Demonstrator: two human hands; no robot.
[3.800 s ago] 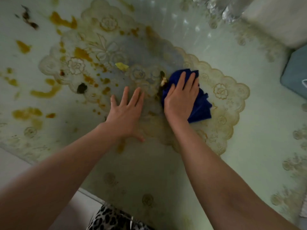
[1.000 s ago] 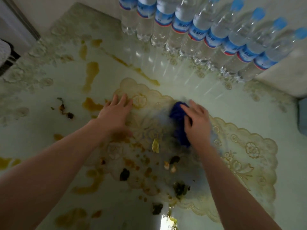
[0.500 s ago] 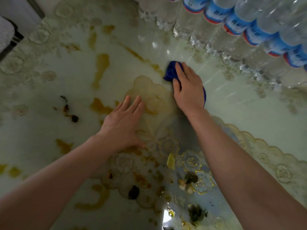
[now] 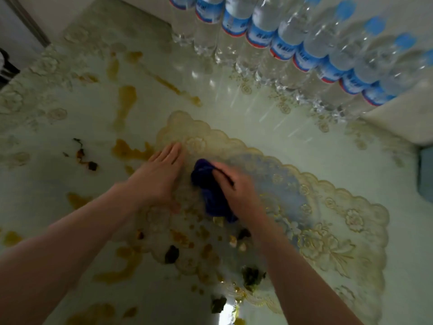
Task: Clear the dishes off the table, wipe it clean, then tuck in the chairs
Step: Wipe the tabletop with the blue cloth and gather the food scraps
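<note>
A pale green table (image 4: 293, 134) is smeared with yellow-brown sauce stains (image 4: 125, 102) and dotted with dark food scraps (image 4: 171, 254). A scalloped lace mat (image 4: 346, 221) lies across its middle. My right hand (image 4: 236, 193) bears down on a bunched dark blue cloth (image 4: 210, 200) on the mat, fingers curled over the cloth's top. My left hand (image 4: 159, 181) rests flat on the mat's left edge, fingers straight and together, right beside the cloth. The picture is blurred by movement.
A row of several clear water bottles (image 4: 293, 48) with blue labels and caps stands along the far edge of the table. A blue-grey object (image 4: 427, 174) shows at the right edge. More scraps (image 4: 251, 276) lie near the table's front.
My right hand has dragged the cloth back from near the bottles toward me, down onto the mat beside my left hand. My left hand stays flat in about the same spot.
</note>
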